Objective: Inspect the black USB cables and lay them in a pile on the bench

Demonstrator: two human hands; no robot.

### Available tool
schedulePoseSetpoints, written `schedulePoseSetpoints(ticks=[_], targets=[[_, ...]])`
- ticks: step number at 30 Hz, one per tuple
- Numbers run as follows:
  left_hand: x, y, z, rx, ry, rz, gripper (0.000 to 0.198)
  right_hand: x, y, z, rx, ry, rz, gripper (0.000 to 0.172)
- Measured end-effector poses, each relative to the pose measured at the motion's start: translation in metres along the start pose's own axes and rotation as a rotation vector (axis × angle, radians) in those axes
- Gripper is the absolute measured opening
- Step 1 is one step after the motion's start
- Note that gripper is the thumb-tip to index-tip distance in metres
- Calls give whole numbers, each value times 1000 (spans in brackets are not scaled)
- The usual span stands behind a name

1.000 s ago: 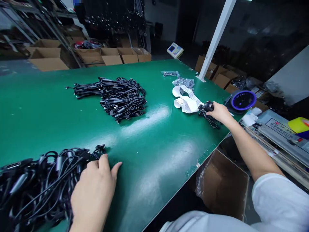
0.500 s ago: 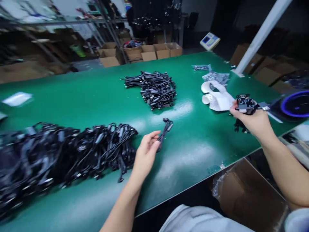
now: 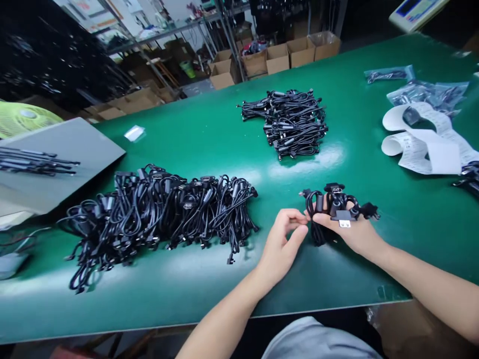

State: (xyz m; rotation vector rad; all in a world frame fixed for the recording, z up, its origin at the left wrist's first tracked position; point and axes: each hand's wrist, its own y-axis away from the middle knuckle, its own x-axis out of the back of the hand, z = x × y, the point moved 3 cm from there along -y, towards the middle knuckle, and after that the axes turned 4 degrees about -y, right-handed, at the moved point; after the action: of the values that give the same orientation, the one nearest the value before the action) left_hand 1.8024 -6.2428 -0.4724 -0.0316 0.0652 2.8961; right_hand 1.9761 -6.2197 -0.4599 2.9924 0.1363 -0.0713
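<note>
My right hand (image 3: 346,227) is wrapped round a bunch of folded black cables (image 3: 322,212), with dark plugs sticking out over the fingers and a white-ended connector on top. Just left of the bunch is my left hand (image 3: 286,239), its thumb and fingers apart and nothing between them; the fingertips reach the bunch's left edge. A long heap of black cables (image 3: 160,214) lies to the left. Farther back on the green table (image 3: 179,304) sits a stacked pile of bundled cables (image 3: 295,119).
At the right are a curled white paper strip (image 3: 434,147), clear bags of cables (image 3: 430,94) and more black cables. A grey box (image 3: 86,149) with cables on top stands left, near a green fan (image 3: 26,119). Cardboard boxes (image 3: 277,59) stand beyond the table.
My right hand has come left with its bunch, beside my left hand. The single cable bundle has left my left hand and now seems part of the bunch. The view has turned left.
</note>
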Motion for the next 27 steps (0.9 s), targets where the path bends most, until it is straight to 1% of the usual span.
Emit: schedulePoseSetpoints(ticks=[2, 3, 4, 8, 11, 13, 14, 16, 19, 21, 24, 27], targets=[[7, 2, 6, -104, -155, 152, 20, 3, 1, -4, 31, 99, -13, 28], [9, 3, 8, -144, -204, 201, 21, 2, 2, -6, 49, 132, -34, 28], [10, 4, 10, -164, -237, 215, 22, 1, 3, -7, 80, 176, -62, 28], [7, 4, 13, -154, -296, 154, 26, -7, 9, -3, 222, 373, -142, 29], [5, 3, 14, -108, -261, 113, 30, -10, 15, 8, 263, 505, -119, 32], [5, 2, 15, -58, -210, 77, 28, -10, 19, 12, 277, 573, -94, 31], [5, 2, 14, -36, -174, 67, 26, -11, 20, 13, 275, 570, -87, 29], [8, 1, 13, -1, -82, 73, 22, -11, 21, 11, 243, 482, -79, 28], [12, -2, 10, 19, 56, 93, 20, -14, 21, 3, 149, 298, -87, 32], [13, -4, 8, 20, 113, 84, 21, -15, 20, -2, 88, 224, -103, 31], [13, -6, 6, 22, 175, 36, 21, -15, 17, -6, 21, 191, -111, 27], [12, -6, 4, 41, 209, -25, 22, -13, 16, -8, -39, 154, -93, 29]])
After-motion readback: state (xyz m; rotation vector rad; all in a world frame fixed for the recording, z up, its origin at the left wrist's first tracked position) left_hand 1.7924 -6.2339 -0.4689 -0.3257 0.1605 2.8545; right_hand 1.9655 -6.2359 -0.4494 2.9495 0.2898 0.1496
